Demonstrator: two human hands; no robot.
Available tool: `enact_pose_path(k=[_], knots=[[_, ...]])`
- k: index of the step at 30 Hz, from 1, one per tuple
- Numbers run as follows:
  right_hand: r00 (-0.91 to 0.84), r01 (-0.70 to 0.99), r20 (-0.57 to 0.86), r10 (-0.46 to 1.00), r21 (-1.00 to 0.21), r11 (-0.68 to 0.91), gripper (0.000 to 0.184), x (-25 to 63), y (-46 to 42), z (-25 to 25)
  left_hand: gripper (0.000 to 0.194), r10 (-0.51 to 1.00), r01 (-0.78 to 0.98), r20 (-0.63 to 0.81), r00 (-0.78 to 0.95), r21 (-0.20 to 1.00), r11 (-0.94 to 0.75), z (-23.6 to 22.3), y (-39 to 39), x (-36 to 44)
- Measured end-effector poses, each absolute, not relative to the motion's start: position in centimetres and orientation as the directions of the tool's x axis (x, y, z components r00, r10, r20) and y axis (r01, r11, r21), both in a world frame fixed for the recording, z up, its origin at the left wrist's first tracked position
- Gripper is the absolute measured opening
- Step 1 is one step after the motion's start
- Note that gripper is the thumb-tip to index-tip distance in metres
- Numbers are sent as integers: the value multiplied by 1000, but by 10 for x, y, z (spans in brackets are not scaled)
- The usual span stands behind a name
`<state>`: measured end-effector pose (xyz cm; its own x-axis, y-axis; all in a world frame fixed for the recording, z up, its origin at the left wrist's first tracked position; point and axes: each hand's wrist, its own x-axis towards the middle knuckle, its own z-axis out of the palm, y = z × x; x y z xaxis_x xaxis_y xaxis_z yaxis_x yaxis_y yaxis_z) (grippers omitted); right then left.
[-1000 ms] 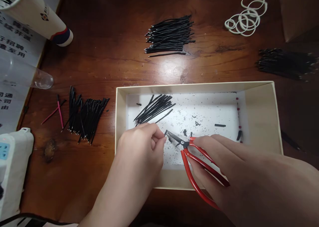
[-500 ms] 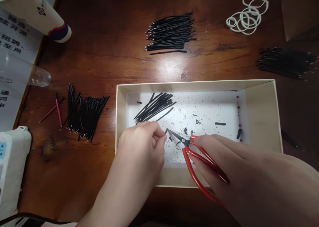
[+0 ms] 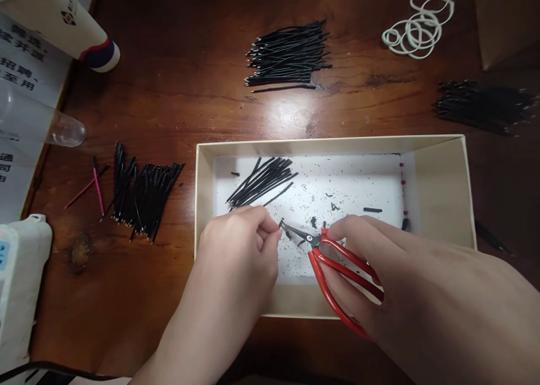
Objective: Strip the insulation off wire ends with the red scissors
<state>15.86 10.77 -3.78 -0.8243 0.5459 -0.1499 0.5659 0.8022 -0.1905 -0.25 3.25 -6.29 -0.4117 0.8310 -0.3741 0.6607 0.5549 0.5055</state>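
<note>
Over the shallow cardboard box (image 3: 441, 191), my left hand (image 3: 238, 253) pinches a black wire (image 3: 280, 223) between thumb and fingertips; only its end shows, the rest being hidden by the hand. My right hand (image 3: 396, 275) grips red-handled scissors (image 3: 350, 272), fingers around the handles. The scissors' blades look nearly closed, their tips at the end of the wire; whether they touch it I cannot tell. Just beyond my left hand, a loose bundle of black wires (image 3: 264, 182) lies on the box's white bottom, among many tiny dark scraps.
Further black wires lie in a pile (image 3: 289, 56) behind the box, a pile (image 3: 147, 196) at left and a dark pile (image 3: 483, 106) at right. White rubber bands (image 3: 422, 30), a paper cup (image 3: 84, 33), two pink-and-black wires (image 3: 98, 188) and a white device (image 3: 23, 278) are around.
The scissors' blades have drawn closer together, and the handles with my right hand have shifted slightly. My left hand stays almost in place with the wire.
</note>
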Motion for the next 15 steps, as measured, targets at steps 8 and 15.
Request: enact_pose_path(k=[8, 15], knots=[[-823, 567, -155, 547, -157, 809, 19, 160, 104, -38, 19, 825, 658, -383, -416, 499, 564, -60, 31, -3], [-819, 573, -132, 558, -154, 805, 16, 158, 103, -40, 19, 826, 662, -383, -414, 496, 562, -63, 32, -3]])
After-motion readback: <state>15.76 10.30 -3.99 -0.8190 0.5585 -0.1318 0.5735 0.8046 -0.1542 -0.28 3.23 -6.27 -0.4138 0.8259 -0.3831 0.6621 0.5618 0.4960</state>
